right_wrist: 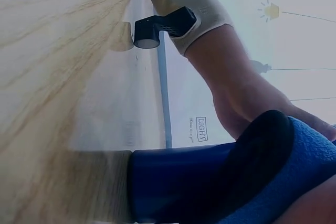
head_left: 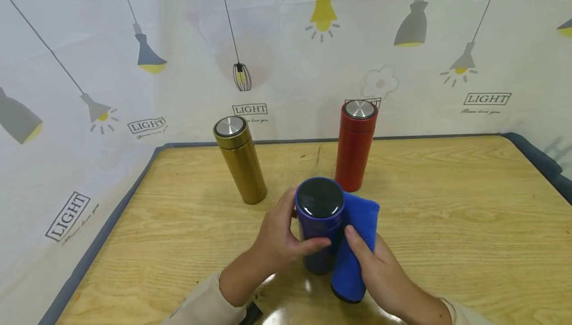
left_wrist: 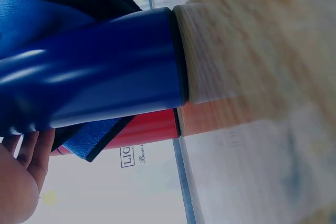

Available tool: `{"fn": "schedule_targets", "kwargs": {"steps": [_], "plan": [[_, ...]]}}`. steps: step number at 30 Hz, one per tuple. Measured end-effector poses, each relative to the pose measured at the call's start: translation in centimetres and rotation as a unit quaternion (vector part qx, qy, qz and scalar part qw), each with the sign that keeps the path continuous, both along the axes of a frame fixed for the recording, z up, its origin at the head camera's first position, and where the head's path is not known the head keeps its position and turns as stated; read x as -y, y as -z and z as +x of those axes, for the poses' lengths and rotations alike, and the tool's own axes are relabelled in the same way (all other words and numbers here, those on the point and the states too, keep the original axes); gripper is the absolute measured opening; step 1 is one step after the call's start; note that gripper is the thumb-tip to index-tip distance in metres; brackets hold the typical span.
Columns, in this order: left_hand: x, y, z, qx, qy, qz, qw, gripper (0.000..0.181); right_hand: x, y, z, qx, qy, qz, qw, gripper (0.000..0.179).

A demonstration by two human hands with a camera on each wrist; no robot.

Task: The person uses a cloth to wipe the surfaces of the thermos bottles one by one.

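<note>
A glossy blue thermos bottle (head_left: 322, 227) with a dark, shiny lid stands upright on the wooden table near its front. My left hand (head_left: 279, 240) grips its upper part from the left, thumb across the front. On the other side, my right hand (head_left: 386, 273) holds a folded blue cloth (head_left: 350, 275) with dark edging against the bottle, thumb on top of the fabric. In the left wrist view, the cloth (left_wrist: 31, 19) wraps behind the bottle (left_wrist: 105, 66), whose base meets the tabletop. The right wrist view shows the cloth (right_wrist: 310, 145) covering the bottle's upper part.
A gold thermos (head_left: 245, 168) stands behind to the left. A red thermos (head_left: 354, 154) stands just behind the blue one, slightly right. The table (head_left: 469, 216) ends at a wall covering (head_left: 290, 57) printed with lamps. A black device (right_wrist: 178, 22) sits at the left wrist.
</note>
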State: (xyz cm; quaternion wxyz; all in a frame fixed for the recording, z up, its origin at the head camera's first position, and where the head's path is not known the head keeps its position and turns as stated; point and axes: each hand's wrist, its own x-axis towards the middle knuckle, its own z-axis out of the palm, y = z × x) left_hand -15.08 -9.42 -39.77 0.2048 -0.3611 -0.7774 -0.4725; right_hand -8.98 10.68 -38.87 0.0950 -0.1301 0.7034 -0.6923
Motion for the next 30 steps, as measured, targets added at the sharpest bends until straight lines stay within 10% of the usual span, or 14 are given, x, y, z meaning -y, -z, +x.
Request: {"fn": "schedule_targets", "kwargs": {"steps": [18, 30], "plan": [[0.1, -0.1, 0.0, 0.009, -0.002, -0.004, 0.9999, 0.086, -1.7, 0.6, 0.7, -0.091, 0.019, -0.077, 0.9927, 0.042], [0.0, 0.0, 0.1, 0.005, -0.009, -0.004, 0.9999, 0.086, -0.4, -0.1, 0.3, -0.017, 0.005, -0.023, 0.9996, 0.043]]}}
